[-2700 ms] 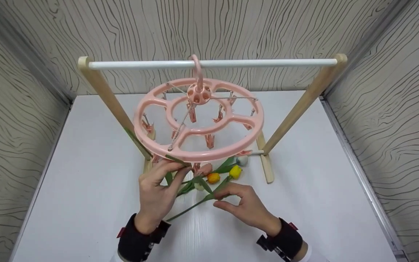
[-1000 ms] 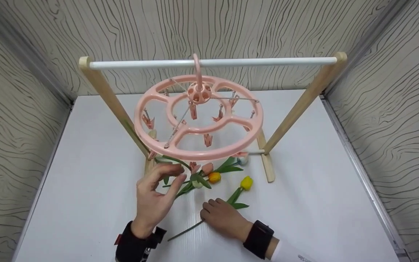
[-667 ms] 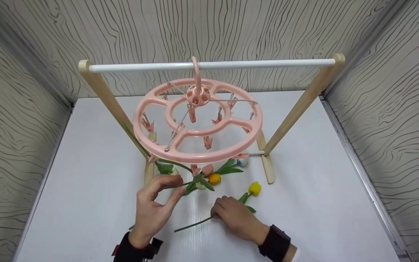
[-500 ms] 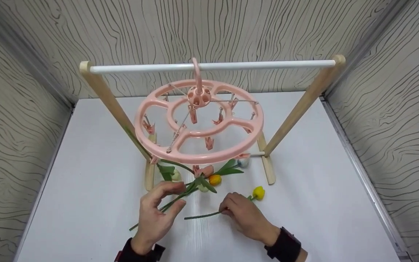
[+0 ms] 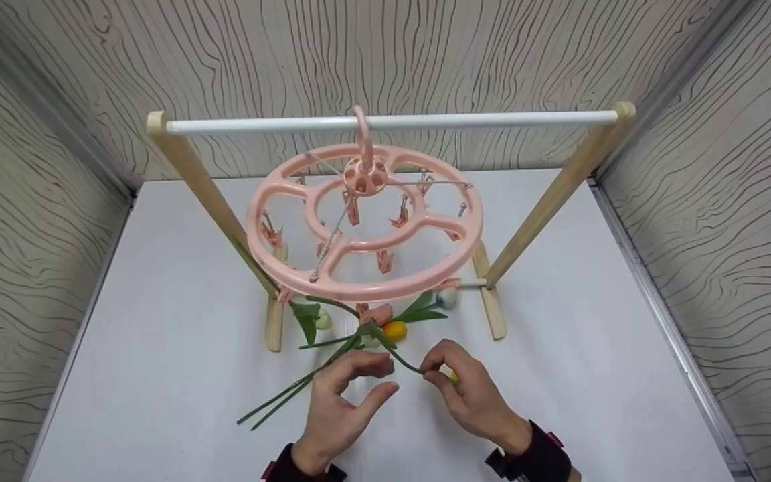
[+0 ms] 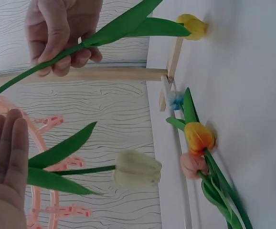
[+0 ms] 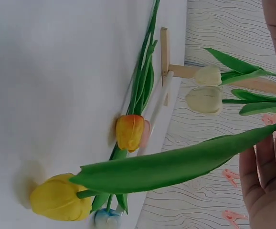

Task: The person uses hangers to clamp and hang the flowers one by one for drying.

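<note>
My right hand [image 5: 476,391] pinches the stem of a yellow tulip [image 7: 61,198], its flower head hanging down, mostly behind the hand in the head view. The stem's free end points up and left, toward a pink clip on the near rim of the round hanger [image 5: 365,289]. Left of it, my left hand [image 5: 352,405] holds nothing, thumb and fingers spread apart, just beside that stem. Two white tulips hang head-down from the hanger's clips; one white tulip [image 6: 138,169] shows close behind the left hand in the left wrist view.
A wooden stand with a white bar [image 5: 492,120] carries the hanger; several pink clips dangle from it. On the white table [image 5: 171,375] lie an orange tulip [image 5: 395,331], a pink tulip [image 6: 193,165] and a blue-and-white tulip [image 5: 447,298]. Patterned walls enclose the table.
My left hand has left the stem by the clip and shifted right. My right hand has drawn the yellow tulip rightward, then turned it so its head hangs down and its stem end is raised.
</note>
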Available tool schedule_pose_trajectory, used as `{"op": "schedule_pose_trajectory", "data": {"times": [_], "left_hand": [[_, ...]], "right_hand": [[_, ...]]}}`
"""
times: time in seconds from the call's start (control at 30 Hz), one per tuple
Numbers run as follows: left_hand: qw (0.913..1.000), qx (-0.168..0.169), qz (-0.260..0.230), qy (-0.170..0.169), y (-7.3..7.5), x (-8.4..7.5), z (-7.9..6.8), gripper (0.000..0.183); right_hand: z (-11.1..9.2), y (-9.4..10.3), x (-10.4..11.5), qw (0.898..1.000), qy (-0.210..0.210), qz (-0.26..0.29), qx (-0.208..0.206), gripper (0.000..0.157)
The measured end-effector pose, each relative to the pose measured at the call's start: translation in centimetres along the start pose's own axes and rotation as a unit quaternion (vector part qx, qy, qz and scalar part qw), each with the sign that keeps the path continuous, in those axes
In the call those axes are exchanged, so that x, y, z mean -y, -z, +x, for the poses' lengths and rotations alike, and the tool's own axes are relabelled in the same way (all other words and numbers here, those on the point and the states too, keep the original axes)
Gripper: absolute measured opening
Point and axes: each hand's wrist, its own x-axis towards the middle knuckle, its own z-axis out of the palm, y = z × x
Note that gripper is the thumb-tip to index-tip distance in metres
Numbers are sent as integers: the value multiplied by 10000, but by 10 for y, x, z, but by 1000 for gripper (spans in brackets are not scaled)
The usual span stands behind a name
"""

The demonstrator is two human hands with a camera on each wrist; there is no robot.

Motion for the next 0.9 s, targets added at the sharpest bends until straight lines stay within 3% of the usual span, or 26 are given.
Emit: {"op": "schedule_pose_trajectory", "data": {"times": [0.3, 0.57, 0.9], "left_hand": [[9987, -480, -168, 62, -20, -2, 11, 25], [9976, -592, -187, 321, -28, -4, 14, 24], [9980, -603, -166, 114, -27, -7, 18, 24]], "right_hand": [[3, -2, 5, 9972, -309, 639, -221, 16], [3, -6, 8, 9948, -408, 937, 18, 13], [5, -3, 10, 9923, -381, 1174, 61, 14]]}}
